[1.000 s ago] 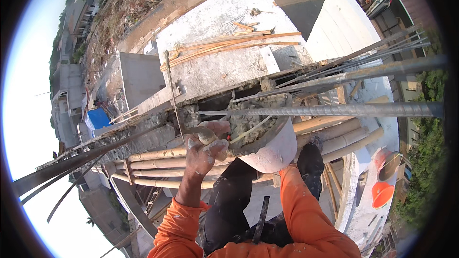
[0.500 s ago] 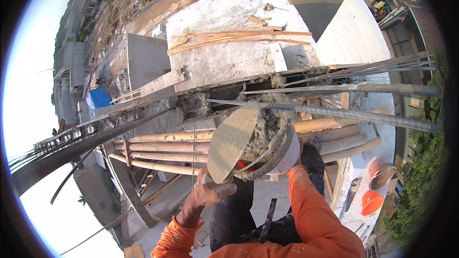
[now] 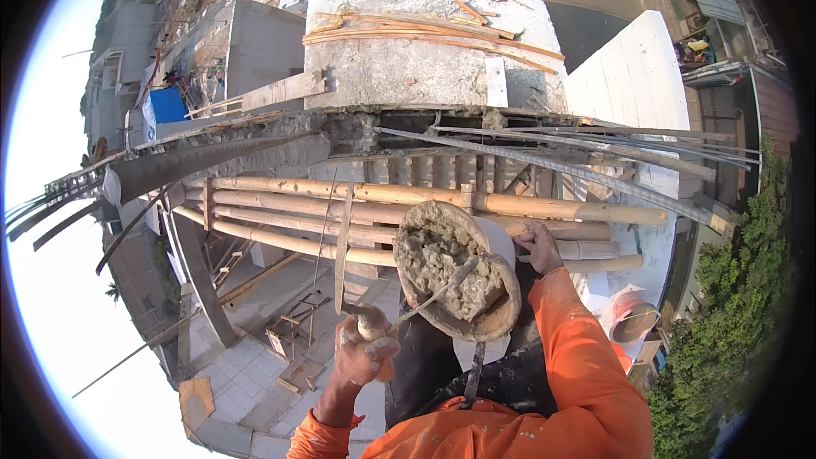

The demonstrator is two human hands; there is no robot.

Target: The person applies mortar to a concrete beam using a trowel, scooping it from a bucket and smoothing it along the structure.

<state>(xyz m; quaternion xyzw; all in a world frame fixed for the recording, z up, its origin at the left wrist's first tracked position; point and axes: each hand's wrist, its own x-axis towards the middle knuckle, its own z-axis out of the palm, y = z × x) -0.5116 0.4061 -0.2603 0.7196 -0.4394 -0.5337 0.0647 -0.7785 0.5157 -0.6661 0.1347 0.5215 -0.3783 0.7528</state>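
Note:
My left hand (image 3: 365, 355) is closed around the wooden handle of a trowel (image 3: 343, 246). The trowel's blade stands up, seen nearly edge-on, to the left of the bucket. A pale bucket (image 3: 500, 236) tilts with its mouth facing me, its rim caked in grey mortar. Lumpy wet mortar (image 3: 438, 246) fills much of it. Its thin bail (image 3: 429, 302) crosses the mouth and slants down close to my left hand. Against the bucket's right outer side is my right hand (image 3: 541, 248), fingers curled at its lower edge; the fingertips are partly hidden.
Beyond the bucket runs a mortar-covered beam channel (image 3: 348, 140), with long steel bars (image 3: 561, 157) jutting to the right. Bamboo poles (image 3: 297, 195) lie across below it. Another bucket (image 3: 633, 323) stands at the right. Timber strips (image 3: 425, 32) rest on the far slab. Lower ground shows at the left.
The trowel has left the bucket's mouth, moving left and turning from flat to edge-on. The bucket's mortar now shows fully. My view has shifted, and the beam appears higher.

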